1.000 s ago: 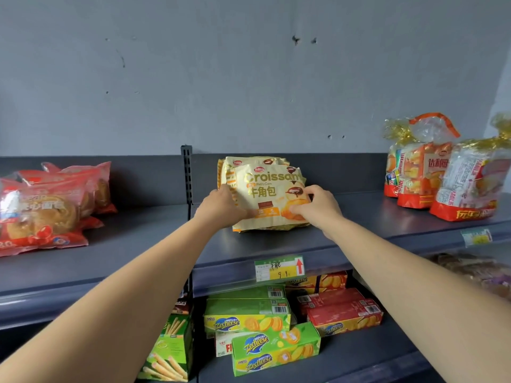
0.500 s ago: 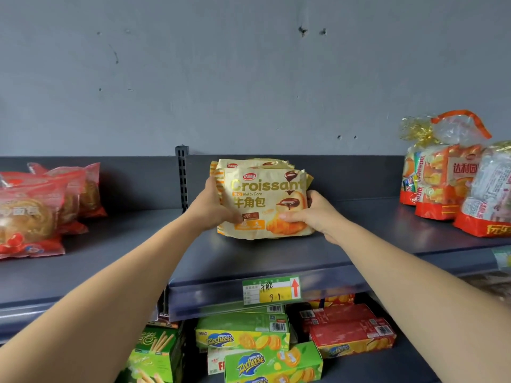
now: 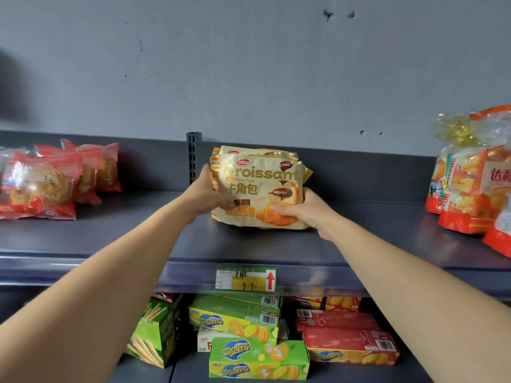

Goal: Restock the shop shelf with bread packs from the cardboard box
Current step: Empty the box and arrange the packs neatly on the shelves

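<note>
A cream and yellow croissant pack [image 3: 262,186] stands tilted on the dark grey shelf [image 3: 249,244], leaning on more croissant packs [image 3: 257,151] behind it. My left hand [image 3: 206,193] grips its left edge. My right hand [image 3: 301,210] holds its lower right corner, thumb across the front. The cardboard box is out of view.
Red bread packs [image 3: 47,181] lie at the shelf's left. Orange and clear bagged bread [image 3: 475,183] stands at the right. A price tag [image 3: 246,277] hangs on the shelf's front lip. Below are green biscuit boxes [image 3: 249,355] and red boxes [image 3: 345,335]. A shelf upright [image 3: 193,156] rises behind my left hand.
Both hands have stood the front croissant pack more upright against the stack. The view has shifted slightly, so the shelf and packs look closer.
</note>
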The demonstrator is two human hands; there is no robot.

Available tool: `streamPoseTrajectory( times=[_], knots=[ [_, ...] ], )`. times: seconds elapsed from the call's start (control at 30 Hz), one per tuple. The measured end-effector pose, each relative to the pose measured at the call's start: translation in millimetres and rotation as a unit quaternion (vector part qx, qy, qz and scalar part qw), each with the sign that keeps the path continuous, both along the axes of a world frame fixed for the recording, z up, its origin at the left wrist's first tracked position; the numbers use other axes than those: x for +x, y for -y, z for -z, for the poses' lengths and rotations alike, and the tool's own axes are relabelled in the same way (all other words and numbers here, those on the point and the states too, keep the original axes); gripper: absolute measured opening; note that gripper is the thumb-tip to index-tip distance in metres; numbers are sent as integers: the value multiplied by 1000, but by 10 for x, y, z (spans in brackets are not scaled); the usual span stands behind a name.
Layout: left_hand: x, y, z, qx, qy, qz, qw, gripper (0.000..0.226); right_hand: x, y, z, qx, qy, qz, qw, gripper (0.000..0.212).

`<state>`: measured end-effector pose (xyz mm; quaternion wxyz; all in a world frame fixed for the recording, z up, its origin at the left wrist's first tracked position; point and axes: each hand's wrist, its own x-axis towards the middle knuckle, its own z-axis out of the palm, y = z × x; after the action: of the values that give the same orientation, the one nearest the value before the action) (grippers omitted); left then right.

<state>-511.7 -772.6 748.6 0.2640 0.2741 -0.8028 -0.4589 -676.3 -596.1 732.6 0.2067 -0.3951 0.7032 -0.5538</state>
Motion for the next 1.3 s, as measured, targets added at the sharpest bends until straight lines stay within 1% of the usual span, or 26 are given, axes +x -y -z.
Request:
streamPoseTrajectory(
  times=[0.03, 0.07, 0.13, 0.2, 0.23, 0.3, 0.37, 0.4, 0.47, 0.5, 0.53, 0.67, 0.73, 0.8, 0.9, 0.97, 1.03, 1.07, 1.13, 1.17, 1.2, 1.23, 1.3],
  knots=[
    [6, -2, 10, 2, -4, -13, 1000, 95, -19, -13, 11, -6, 8, -1, 1000, 49],
    [12, -5, 15, 1, 0, -28, 1000, 103, -32, -19, 18, -8, 17, 2, 1000, 54],
    [12, 25, 22, 12, 14, -38, 999, 123, -58, -6, 15, -10, 39, 3, 999, 64],
    [9, 61, 12, 54, 14, 1, 998, 141, -70, 32, -11, -14, 61, -13, 998, 73],
    [4, 77, 2, 78, 10, 29, 997, 146, -73, 55, -23, -14, 67, -26, 997, 78],
    [-26, 130, 13, 113, -1, 75, 991, 142, -82, 93, -35, -12, 72, -43, 996, 87],
    [-40, 131, -6, 122, -3, 104, 987, 125, -109, 115, -40, -18, 73, -41, 996, 92],
    [-36, 88, -36, 123, -6, 119, 985, 109, -126, 119, -44, -25, 71, -35, 997, 91],
    [-27, 23, -84, 124, -14, 136, 983, 73, -147, 103, -54, -45, 60, -22, 997, 82],
    [-37, 13, -94, 126, -18, 139, 982, 64, -160, 90, -49, -55, 55, -16, 997, 75],
    [-47, 10, -90, 128, -21, 142, 981, 63, -169, 74, -40, -61, 52, -11, 997, 70],
    [-65, -7, -89, 115, -9, 151, 982, 61, -184, 40, -26, -59, 15, 7, 998, 65],
    [-56, -8, -91, 97, 15, 148, 984, 70, -171, 42, -43, -52, 7, 12, 999, 67],
    [-54, -1, -77, 71, 23, 133, 988, 79, -162, 54, -43, -46, 1, 15, 999, 73],
    [-41, 33, -56, 59, 14, 121, 991, 82, -157, 82, -33, -46, 8, 24, 999, 88],
    [-18, 73, -44, 78, 20, 127, 989, 87, -133, 90, -59, -61, 42, 19, 997, 102],
    [6, 142, -30, 107, 20, 145, 983, 94, -168, 121, -89, -106, 116, 19, 987, 110],
    [11, 174, -18, 125, 12, 152, 980, 102, -195, 133, -109, -130, 157, 39, 978, 112],
    [-7, 230, 6, 181, -29, 145, 972, 118, -322, 177, -124, -144, 227, 97, 958, 127],
    [-21, 217, -9, 204, -58, 136, 968, 114, -387, 207, -115, -136, 244, 115, 953, 135],
    [-51, 205, -32, 229, -84, 127, 962, 103, -443, 238, -92, -129, 253, 120, 951, 139],
    [-90, 205, -51, 252, -105, 118, 955, 94, -495, 274, -66, -121, 260, 119, 951, 139],
    [-179, 170, -80, 290, -130, 112, 941, 92, -481, 299, -68, -99, 269, 129, 949, 124]
  ],
)
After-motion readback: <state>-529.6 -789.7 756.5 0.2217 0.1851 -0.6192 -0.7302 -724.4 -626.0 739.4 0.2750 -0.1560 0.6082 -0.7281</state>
